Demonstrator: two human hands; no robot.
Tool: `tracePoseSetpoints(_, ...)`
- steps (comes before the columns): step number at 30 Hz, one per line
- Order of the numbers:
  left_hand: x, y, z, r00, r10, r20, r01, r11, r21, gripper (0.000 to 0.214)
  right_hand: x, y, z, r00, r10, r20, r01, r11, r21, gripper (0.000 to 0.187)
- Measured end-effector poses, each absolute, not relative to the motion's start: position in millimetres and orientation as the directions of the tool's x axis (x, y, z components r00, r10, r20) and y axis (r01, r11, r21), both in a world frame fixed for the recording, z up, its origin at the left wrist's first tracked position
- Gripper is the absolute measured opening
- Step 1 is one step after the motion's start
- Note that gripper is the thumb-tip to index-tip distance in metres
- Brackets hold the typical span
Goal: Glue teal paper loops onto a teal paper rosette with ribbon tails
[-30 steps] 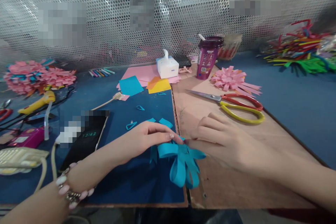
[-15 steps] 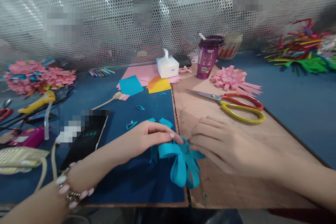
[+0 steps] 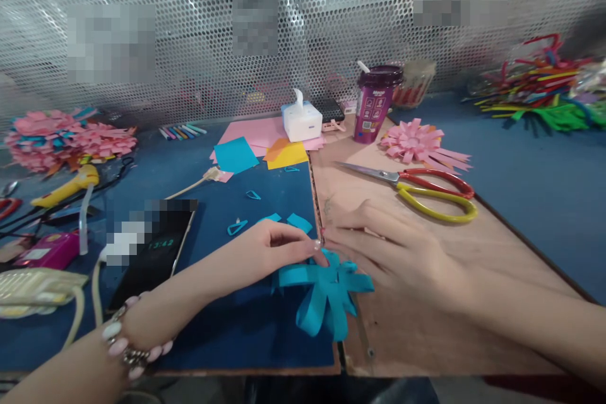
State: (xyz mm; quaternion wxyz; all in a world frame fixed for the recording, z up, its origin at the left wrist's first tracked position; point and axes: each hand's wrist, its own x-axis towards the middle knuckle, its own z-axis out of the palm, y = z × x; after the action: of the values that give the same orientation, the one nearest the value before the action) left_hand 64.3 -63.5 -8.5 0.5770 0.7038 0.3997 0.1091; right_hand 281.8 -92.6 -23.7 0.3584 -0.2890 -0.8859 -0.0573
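A blue paper flower made of looped strips lies across the seam between the blue mat and the brown board. My left hand pinches its far edge between thumb and finger. Slightly smeared by motion, my right hand is just beyond the flower on the right, its fingers stretched out and apart. No object shows in that hand. Behind my left hand lie blue paper pieces and a small blue paper loop. Scissors with one red and one yellow handle rest beyond my right hand.
A phone, a yellow glue gun and cables are at left. Farther back are coloured paper sheets, a tissue pack, a purple cup and a pink paper flower. Perforated metal stands behind.
My right hand has come off the flower's right side and moved slightly away from me, fingers spreading. The flower has turned and flattened, showing more of its loops. My left hand stays on it.
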Motion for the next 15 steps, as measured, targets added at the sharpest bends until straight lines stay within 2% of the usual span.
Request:
tracePoseSetpoints(8, 63, -65, -9, 0.686, 0.666, -0.292, 0.420, -0.035, 0.907, 0.024, 278, -90, -30, -0.524, 0.516, 0.678, 0.513, 0.826, -0.233, 0.019)
tracePoseSetpoints(12, 61, -64, -16, 0.647, 0.738, -0.192, 0.432, -0.147, 0.890, 0.019, 276, -89, -33, -0.473, 0.545, 0.693, 0.458, 0.823, -0.335, 0.013)
tracePoseSetpoints(15, 60, -67, -17, 0.573, 0.817, -0.063, 0.485, -0.277, 0.829, 0.016, 277, -88, -33, -0.440, 0.594, 0.674, 0.412, 0.800, -0.437, 0.010)
